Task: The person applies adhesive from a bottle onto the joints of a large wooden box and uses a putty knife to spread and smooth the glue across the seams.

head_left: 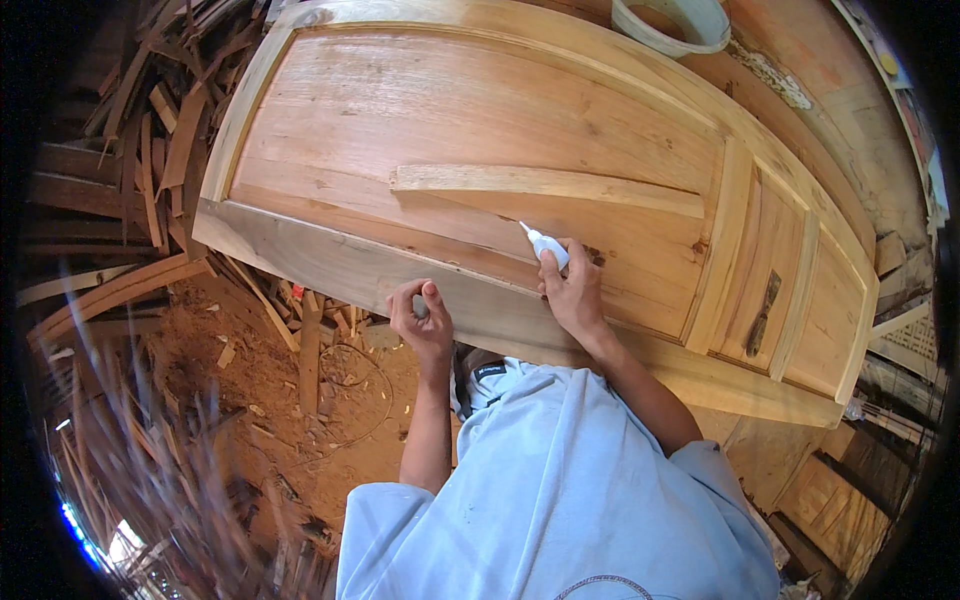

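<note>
In my right hand point(574, 290) is a small white glue bottle point(547, 247) with a thin pointed nozzle. The nozzle points up and to the left, over the lower part of a wooden panel door point(400, 110) lying flat before me. My left hand point(421, 318) is raised by the door's near edge, its fingers curled in toward the thumb. Whether anything small sits inside those fingers is hidden. A loose wooden strip point(550, 184) lies across the large door panel, just beyond the bottle.
On the smaller right-hand panel rests a dark, narrow tool point(763, 315). Behind the door's far edge stands a whitish bucket point(672, 25). Scrap wood point(165, 130) is heaped on the left, beside reddish sawdust ground point(240, 350). More boards point(835, 500) lie at the lower right.
</note>
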Demonstrator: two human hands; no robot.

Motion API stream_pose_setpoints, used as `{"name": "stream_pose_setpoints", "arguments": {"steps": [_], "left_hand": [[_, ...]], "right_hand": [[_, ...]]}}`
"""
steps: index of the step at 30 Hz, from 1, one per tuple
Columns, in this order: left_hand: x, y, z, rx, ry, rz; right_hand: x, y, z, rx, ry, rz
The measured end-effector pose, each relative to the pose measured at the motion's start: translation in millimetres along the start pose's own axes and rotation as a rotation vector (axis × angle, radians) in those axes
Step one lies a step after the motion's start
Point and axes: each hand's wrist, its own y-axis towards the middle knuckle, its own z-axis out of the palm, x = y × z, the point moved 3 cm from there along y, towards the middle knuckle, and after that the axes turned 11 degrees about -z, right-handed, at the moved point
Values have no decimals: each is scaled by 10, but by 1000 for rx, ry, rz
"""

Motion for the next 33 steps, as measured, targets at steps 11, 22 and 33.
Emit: {"name": "stream_pose_setpoints", "arguments": {"steps": [11,22,33], "left_hand": [[17,17,12,-52,-11,78],[16,11,7,-52,8,46],[7,-8,-5,-6,-3,-21]], "right_hand": [[0,12,18,0,-13,-51],[28,20,13,17,53,32],[21,-8,4,-1,60,12]]}}
